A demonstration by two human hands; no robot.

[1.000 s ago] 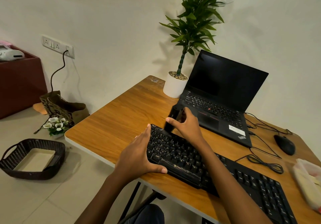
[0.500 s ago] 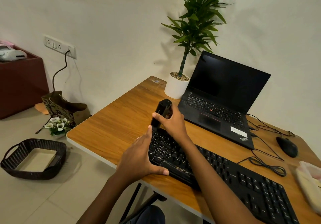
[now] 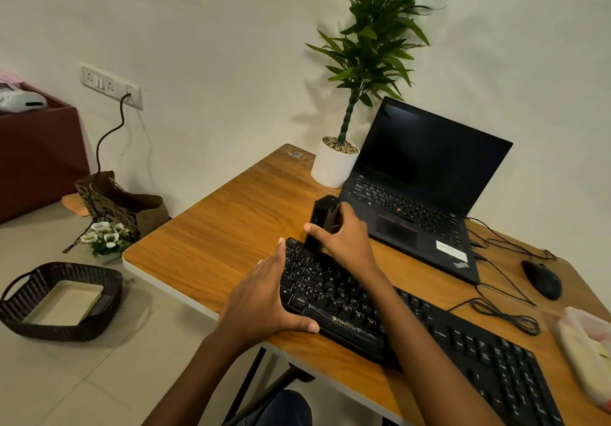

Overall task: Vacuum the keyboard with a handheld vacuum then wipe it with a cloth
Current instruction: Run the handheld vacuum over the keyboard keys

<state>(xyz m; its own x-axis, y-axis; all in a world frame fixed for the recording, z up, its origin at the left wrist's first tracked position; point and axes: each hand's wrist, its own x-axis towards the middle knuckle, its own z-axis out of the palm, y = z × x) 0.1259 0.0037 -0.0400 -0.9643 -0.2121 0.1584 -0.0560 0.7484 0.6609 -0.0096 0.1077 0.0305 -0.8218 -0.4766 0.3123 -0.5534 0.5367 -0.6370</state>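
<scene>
Your right grip (image 3: 347, 243) wraps the handheld vacuum (image 3: 321, 222), near upright, nozzle down on the keyboard's (image 3: 429, 336) far-left corner. Your left grip (image 3: 264, 296), fingers straight, presses the keyboard's left end on the desk (image 3: 215, 243).

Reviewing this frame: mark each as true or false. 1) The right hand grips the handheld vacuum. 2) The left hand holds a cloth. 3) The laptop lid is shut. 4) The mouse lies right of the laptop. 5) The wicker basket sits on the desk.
1) True: the right hand grips the handheld vacuum, nozzle down on the keyboard's far-left keys.
2) False: the left hand braces the keyboard's left end and holds no cloth.
3) False: the laptop is open, its screen dark.
4) True: the mouse lies there on the desk.
5) False: the wicker basket is on the floor.
</scene>
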